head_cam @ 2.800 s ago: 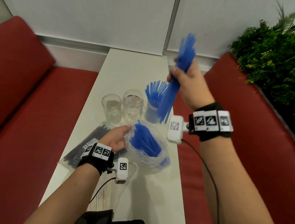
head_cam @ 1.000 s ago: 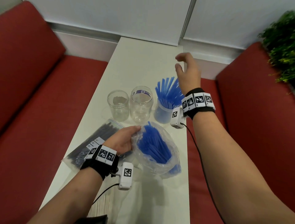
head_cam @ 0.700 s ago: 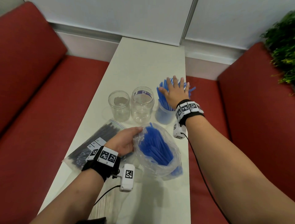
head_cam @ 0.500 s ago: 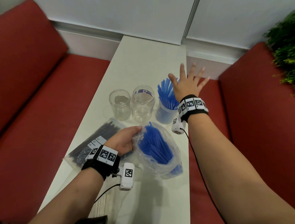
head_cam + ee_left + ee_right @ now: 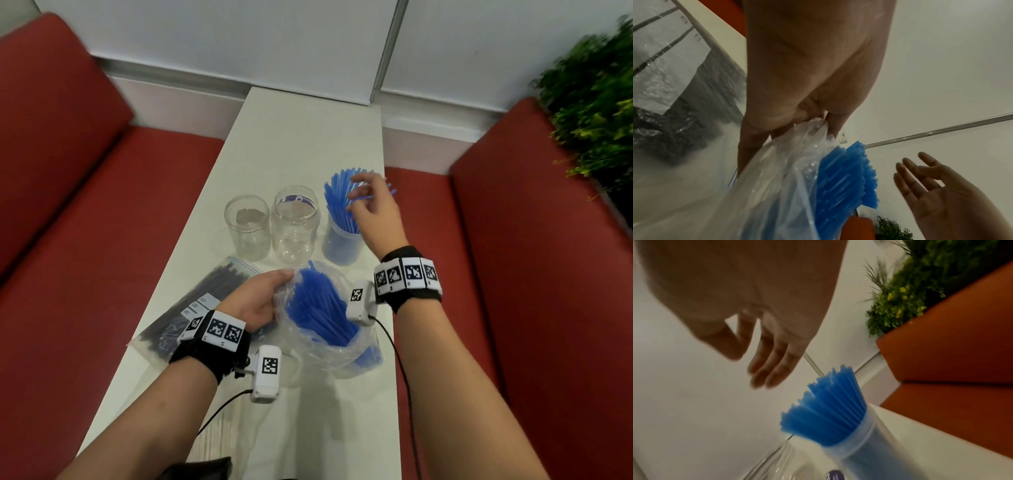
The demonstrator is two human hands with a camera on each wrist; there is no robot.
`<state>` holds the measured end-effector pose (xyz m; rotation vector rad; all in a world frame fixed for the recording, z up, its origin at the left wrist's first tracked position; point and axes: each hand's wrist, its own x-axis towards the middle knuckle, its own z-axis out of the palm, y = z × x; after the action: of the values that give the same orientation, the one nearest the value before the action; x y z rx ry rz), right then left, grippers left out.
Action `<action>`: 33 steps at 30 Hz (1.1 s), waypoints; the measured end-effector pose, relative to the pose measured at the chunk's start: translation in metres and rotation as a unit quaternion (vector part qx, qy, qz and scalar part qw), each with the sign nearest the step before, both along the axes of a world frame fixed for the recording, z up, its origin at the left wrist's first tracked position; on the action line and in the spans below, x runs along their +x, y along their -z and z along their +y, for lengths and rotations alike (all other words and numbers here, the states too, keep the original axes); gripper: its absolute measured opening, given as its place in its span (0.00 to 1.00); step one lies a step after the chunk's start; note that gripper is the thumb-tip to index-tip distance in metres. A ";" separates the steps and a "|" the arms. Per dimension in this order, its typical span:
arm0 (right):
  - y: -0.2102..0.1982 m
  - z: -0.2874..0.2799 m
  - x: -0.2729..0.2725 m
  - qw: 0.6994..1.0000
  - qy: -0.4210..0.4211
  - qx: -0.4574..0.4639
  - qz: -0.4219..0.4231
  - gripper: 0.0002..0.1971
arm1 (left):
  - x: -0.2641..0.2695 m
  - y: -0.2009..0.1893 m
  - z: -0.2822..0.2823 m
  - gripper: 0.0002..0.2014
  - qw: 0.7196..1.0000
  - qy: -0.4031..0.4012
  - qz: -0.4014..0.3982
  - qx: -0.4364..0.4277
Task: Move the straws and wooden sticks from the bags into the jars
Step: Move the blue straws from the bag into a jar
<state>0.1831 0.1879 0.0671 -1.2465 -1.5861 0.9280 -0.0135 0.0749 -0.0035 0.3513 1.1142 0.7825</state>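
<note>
My left hand (image 5: 274, 291) pinches the rim of a clear bag (image 5: 329, 356) that lies on the white table (image 5: 308, 137) and holds blue straws (image 5: 318, 308). The pinch (image 5: 818, 121) shows close up in the left wrist view, with the straw ends (image 5: 855, 170) poking out of the bag's mouth. My right hand (image 5: 363, 198) hovers with loose fingers, holding nothing, just above the blue straws (image 5: 824, 410) that stand in the right jar (image 5: 340, 246). Two clear jars (image 5: 247, 226) (image 5: 295, 228) stand to its left with no straws or sticks in them.
A zip bag of black straws (image 5: 198, 308) lies under my left wrist. A bag of pale wooden sticks (image 5: 219, 435) lies at the table's near edge. Red benches (image 5: 102, 257) flank the narrow table, and a green plant (image 5: 592, 102) stands at the far right.
The straws my right hand carried 2.8 s ago now stand in the right jar. That hand patted their tops, lifted, and now hovers over them. My left hand keeps its pinch on the bag.
</note>
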 end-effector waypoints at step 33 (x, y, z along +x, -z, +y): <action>0.075 -0.151 0.003 0.994 -0.015 -0.106 -0.027 0.08 | 0.009 -0.018 -0.029 0.20 0.998 0.010 -0.029 0.045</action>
<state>0.1858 0.0372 -0.0082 -1.4067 -1.5828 1.1132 -0.0045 0.0455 0.0149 0.4124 1.0214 0.8229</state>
